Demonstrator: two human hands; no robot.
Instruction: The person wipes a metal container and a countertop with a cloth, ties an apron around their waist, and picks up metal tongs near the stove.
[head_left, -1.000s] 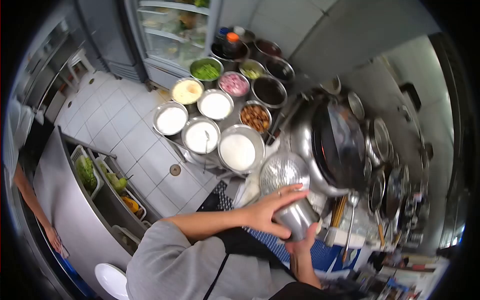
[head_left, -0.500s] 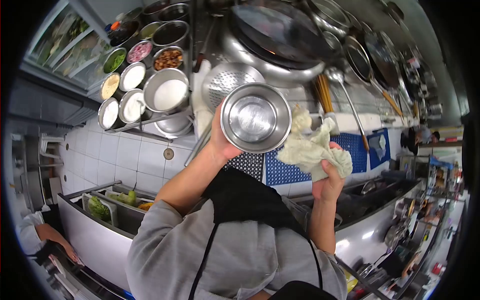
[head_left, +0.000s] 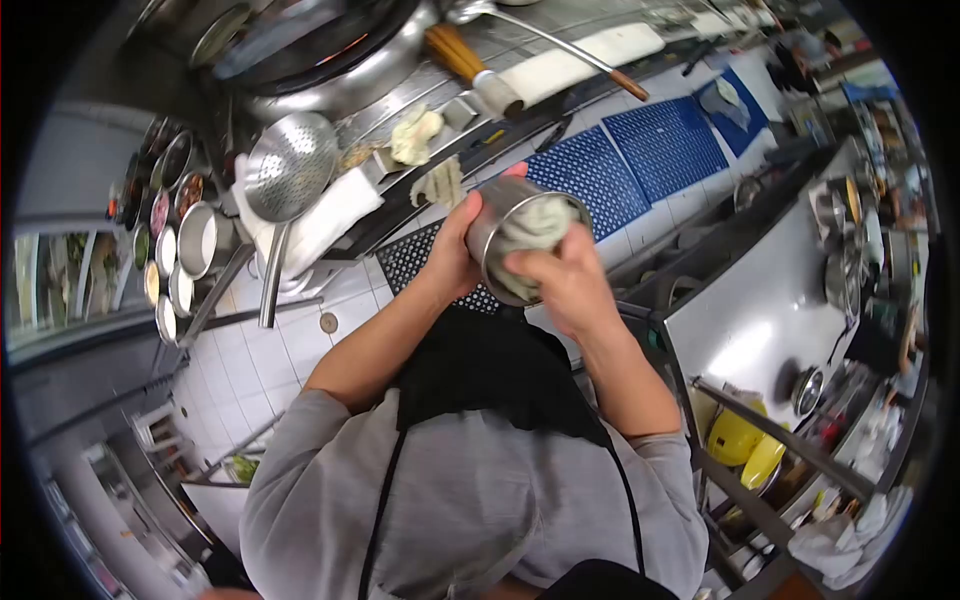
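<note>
Pale floor tiles [head_left: 250,350] and blue mats [head_left: 590,180] spread beneath a kitchen worktop. Above the floor, close before the person's black apron [head_left: 480,375], a metal pot [head_left: 488,212] is held tilted in the air, its mouth turned partly towards the person's right. The left hand [head_left: 455,250] grips its outer side, and the right hand [head_left: 572,285] is closed on a pale cloth [head_left: 543,222] pressed into the mouth. Rubbing of the inside looks to be under way: the cloth is in the pot, not out of it, and the pot is not set down. Motion blur hides how much of the inner wall has been covered, so whether it is dry or clean cannot be told. Just beyond, a second cloth [head_left: 438,183] lies at the worktop edge, near a crumpled cloth [head_left: 415,135]. Farther out are a perforated strainer [head_left: 290,165], a bamboo brush [head_left: 470,65] and a long-handled ladle [head_left: 560,45]. A wok [head_left: 335,60] sits beyond them, with bowls of ingredients [head_left: 203,240] off to the left.
</note>
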